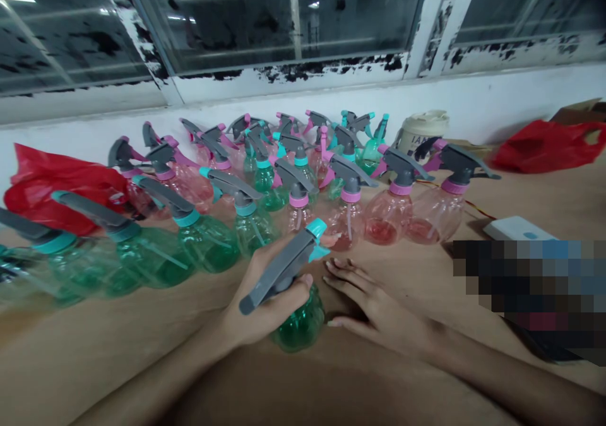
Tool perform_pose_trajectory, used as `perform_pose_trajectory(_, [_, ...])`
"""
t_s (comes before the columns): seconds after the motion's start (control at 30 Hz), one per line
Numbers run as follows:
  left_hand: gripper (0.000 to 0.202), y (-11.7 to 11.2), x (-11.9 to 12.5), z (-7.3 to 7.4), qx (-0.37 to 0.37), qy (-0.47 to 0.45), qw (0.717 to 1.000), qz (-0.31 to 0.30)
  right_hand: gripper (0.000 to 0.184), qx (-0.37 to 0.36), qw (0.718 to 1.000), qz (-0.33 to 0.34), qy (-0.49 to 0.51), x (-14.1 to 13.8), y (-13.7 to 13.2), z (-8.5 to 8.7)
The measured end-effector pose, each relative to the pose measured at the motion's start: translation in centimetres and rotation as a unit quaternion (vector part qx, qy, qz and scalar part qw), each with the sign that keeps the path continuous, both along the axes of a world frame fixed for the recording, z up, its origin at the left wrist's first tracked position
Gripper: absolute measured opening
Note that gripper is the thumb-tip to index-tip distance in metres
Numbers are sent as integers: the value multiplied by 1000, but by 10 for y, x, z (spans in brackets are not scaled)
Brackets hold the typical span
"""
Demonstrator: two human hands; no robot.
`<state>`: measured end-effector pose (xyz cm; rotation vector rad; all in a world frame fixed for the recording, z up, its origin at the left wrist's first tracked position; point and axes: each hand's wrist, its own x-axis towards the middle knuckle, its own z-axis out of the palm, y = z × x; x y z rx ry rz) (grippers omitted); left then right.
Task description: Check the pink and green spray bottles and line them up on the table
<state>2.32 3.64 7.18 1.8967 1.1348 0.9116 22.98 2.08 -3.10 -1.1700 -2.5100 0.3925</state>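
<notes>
A green spray bottle [298, 325] with a grey and turquoise trigger head stands on the table in front of me. My left hand [265, 300] is wrapped around its neck, just under the head. Beside the bottle on its right, my right hand [374, 306] rests low over the table with fingers stretched out and nothing in them. Right behind stand a pink-collared clear spray bottle [348, 214] and a green spray bottle [255, 227] with a turquoise collar.
Several more green bottles [156, 262] line the left, and pink ones [430, 214] the right, with further rows behind. Red plastic bags [66, 186] lie at both sides. A white tub [423, 126] stands by the wall. A white box [518, 229] and a blurred-out patch are at right.
</notes>
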Motion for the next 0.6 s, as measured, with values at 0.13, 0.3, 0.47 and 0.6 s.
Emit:
perform_pose_trajectory(0.13, [10,1,0,1,-3,4,1000,-11,66,-4,1000,1,11,1,-1,1])
perform_pose_trajectory(0.3, [5,4,-1,0,26,14,999,-19,65,-2,1000,-3,12,1,-1,-2])
perform_pose_trajectory(0.47, [5,4,-1,0,83,15,996,-23,64,5,1000,-1,21,2,0,-4])
perform_pose_trajectory(0.6, [7,1,-2,1,98,32,995,-15,64,5,1000,0,5,3,0,-4])
